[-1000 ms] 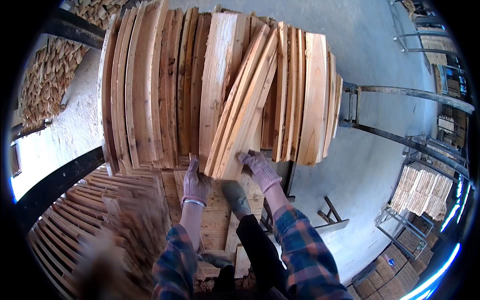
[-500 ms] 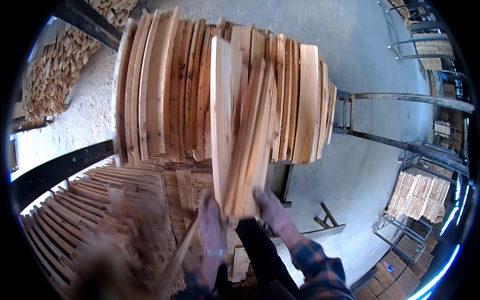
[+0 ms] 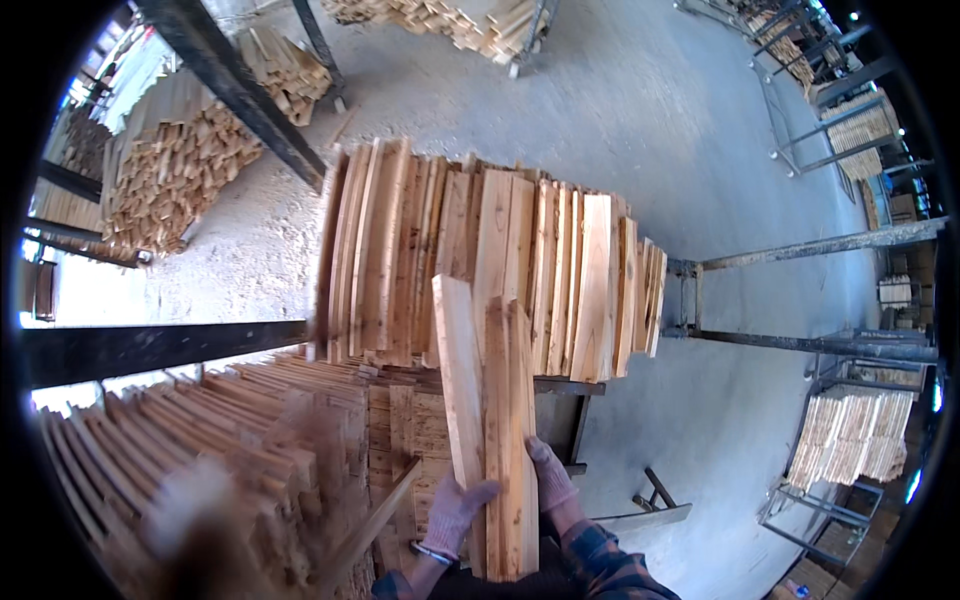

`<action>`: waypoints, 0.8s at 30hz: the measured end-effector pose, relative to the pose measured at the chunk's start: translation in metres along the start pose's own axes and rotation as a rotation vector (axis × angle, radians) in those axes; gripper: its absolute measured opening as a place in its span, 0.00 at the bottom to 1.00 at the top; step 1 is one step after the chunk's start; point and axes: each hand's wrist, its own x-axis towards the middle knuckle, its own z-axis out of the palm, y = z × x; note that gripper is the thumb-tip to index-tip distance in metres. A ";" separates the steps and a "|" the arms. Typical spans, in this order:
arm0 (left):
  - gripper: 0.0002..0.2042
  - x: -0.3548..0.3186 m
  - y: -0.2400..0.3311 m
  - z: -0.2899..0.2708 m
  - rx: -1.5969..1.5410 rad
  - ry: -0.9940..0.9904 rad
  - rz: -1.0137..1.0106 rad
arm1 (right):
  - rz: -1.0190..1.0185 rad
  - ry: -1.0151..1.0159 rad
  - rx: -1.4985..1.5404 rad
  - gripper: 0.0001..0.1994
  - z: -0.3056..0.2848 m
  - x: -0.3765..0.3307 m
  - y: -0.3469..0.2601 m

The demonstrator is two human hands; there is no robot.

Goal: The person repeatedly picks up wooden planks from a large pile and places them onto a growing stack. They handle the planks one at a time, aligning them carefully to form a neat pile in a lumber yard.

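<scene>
gloved fingers (image 3: 478, 492) now round planks (image 3: 490, 420) pulled off the stack (image 3: 480, 260) (upright)

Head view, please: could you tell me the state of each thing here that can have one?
Left hand: gloved, gripping the held boards from the left.
Right hand: gloved, gripping them from the right.
Held boards: a few, upright on end, apart from the row.
Row of boards: standing on edge, leaning together.
Flat stack: boards lying level, layered.
Metal rack: standing on the concrete floor.
</scene>
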 end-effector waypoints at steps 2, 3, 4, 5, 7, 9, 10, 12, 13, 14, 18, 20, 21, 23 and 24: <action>0.36 -0.041 0.007 -0.008 0.097 -0.020 0.103 | -0.087 -0.077 0.055 0.22 -0.010 -0.026 0.031; 0.39 -0.072 0.027 -0.007 0.091 -0.025 0.175 | -0.122 -0.126 0.080 0.21 -0.010 -0.034 0.040; 0.41 -0.103 0.034 -0.012 0.073 0.001 0.250 | -0.198 -0.119 0.064 0.23 0.006 -0.050 0.036; 0.48 -0.114 0.015 -0.029 0.288 0.009 0.209 | -0.270 -0.118 0.046 0.24 0.020 -0.075 0.033; 0.51 -0.176 0.054 -0.031 0.225 -0.055 0.385 | -0.354 -0.192 0.047 0.25 0.084 -0.143 0.015; 0.52 -0.239 0.057 -0.045 0.262 0.013 0.610 | -0.380 -0.337 0.051 0.26 0.134 -0.199 0.017; 0.53 -0.259 0.044 -0.053 0.301 0.069 0.722 | -0.401 -0.413 0.020 0.27 0.133 -0.211 0.020; 0.53 -0.320 0.053 -0.061 0.343 0.099 0.698 | -0.471 -0.510 -0.016 0.29 0.135 -0.237 0.024; 0.52 -0.336 0.052 -0.063 0.242 0.150 0.790 | -0.579 -0.523 -0.096 0.29 0.162 -0.256 0.019; 0.52 -0.353 0.052 -0.066 0.144 0.196 0.876 | -0.597 -0.594 -0.136 0.28 0.192 -0.275 0.019; 0.53 -0.459 0.079 -0.103 -0.007 0.454 1.077 | -0.704 -0.856 -0.456 0.29 0.307 -0.354 0.015; 0.42 -0.501 0.098 -0.110 -0.333 0.428 1.087 | -0.500 -1.188 -0.458 0.29 0.389 -0.381 0.011; 0.36 -0.520 0.109 -0.122 -0.321 0.512 1.102 | -0.551 -1.182 -0.486 0.29 0.423 -0.375 0.024; 0.28 -0.541 0.141 -0.147 -0.461 0.428 1.260 | -0.474 -1.193 -0.536 0.25 0.485 -0.378 0.026; 0.26 -0.538 0.150 -0.168 -0.616 0.388 1.312 | -0.302 -1.234 -0.555 0.20 0.518 -0.385 0.027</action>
